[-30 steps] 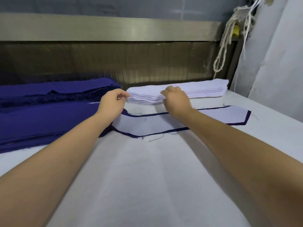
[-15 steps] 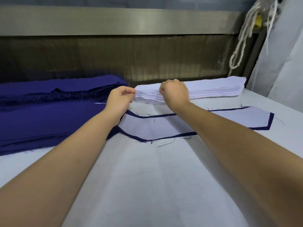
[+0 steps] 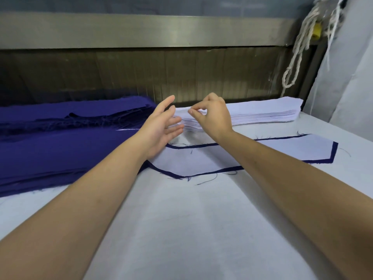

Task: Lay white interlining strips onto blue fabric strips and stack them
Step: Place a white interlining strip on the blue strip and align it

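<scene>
Head camera is showing the right hand (image 3: pixel 214 120) pinching the top sheet at the left end of the stack of white interlining strips (image 3: pixel 262 113), its fingers (image 3: pixel 191 112) closing narrow on the edge. The left hand (image 3: pixel 159 128) is hovering just beside that end, fingers spreading wide and holding nothing. A blue strip (image 3: pixel 232 169) covered with white interlining is lying flat under both wrists. A pile of blue fabric (image 3: pixel 60 142) is filling the table's far-left corner. The near half of the white table (image 3: pixel 181 219) is lying open. A metal rail (image 3: pixel 141 31) is running along the far edge, and cords (image 3: pixel 298 57) are hanging at the far-right corner.
</scene>
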Motion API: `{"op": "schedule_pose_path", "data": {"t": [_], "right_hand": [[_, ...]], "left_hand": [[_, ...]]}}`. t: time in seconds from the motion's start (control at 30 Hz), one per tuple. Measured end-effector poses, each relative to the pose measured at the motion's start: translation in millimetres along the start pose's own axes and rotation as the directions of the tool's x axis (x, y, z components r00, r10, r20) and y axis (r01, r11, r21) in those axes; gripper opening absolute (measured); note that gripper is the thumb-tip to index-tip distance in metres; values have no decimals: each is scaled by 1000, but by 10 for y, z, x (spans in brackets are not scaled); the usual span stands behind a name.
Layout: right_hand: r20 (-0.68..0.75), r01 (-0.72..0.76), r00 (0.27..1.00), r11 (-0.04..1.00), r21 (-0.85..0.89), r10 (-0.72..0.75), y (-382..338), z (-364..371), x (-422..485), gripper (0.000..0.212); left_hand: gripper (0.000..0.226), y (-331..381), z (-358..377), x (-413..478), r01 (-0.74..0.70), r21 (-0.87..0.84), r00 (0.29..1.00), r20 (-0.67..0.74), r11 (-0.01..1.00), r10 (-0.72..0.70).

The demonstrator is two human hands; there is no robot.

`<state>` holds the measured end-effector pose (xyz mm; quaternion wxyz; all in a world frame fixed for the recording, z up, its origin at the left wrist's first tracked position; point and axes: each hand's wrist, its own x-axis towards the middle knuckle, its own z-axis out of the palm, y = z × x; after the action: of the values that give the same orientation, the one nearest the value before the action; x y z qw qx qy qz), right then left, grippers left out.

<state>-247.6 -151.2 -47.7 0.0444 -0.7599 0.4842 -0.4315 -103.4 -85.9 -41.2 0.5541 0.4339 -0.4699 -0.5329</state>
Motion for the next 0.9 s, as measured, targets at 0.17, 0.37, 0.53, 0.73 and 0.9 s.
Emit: {"op": "schedule_pose_path", "data": {"t": [0.17,0.37,0.53,0.73,0.9], "right_hand": [[75,146,988,982,-120,-138,-100,51,-150,18],[108,13,994,982,-186,7,-90,14,-251,29],[239,-399,916,805,440,323,-66,-51,-263,38],[378,-624,721,308,718,580,-18,-226,-202,13],[504,-669,671,150,728,544,193,-407,-177,17]], "left_hand": [[41,-19,50,4,32,-114,994,-96,993,-44],[10,24,45,-42,-11,-285,967,-246,958,-62],[8,78,82,-122,-52,-315,909,-408,948,-86],[3,61,-43,-215,-60,-220,868,-493,974,-58],[6,88,-166,-349,-195,-112,810,-579,974,96]]}}
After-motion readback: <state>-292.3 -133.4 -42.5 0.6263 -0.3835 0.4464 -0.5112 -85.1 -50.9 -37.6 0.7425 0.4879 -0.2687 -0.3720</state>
